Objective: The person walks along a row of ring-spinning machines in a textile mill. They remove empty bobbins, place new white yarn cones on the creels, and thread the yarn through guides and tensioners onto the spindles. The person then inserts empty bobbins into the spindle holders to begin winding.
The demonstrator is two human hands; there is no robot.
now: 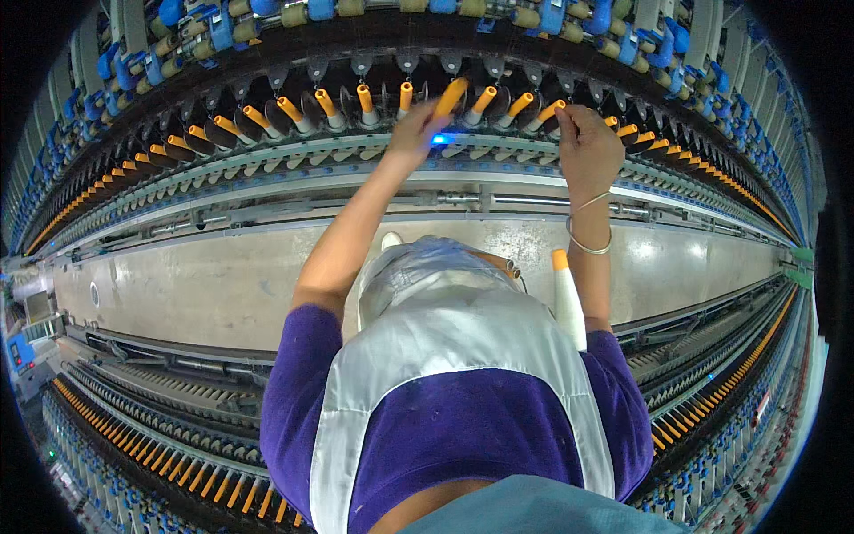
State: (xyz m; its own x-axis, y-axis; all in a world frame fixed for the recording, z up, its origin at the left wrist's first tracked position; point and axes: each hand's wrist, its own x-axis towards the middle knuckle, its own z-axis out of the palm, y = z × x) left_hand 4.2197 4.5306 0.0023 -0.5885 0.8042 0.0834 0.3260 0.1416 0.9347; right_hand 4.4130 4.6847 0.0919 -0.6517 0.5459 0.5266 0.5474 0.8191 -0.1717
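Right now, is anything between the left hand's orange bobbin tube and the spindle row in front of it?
Nothing visible. The left hand holds the orange tube tilted directly over the spindle row, with no object between them. The right hand works at a neighbouring orange tube to the side, apart from the left one.

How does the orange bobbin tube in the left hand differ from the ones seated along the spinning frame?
The held orange tube is lifted and tilted in the left hand; the seated tubes stand on their spindles, untouched. The held one sits above the row, the seated ones in line with it. Both are bare, orange and tapered. The right hand touches another tube.
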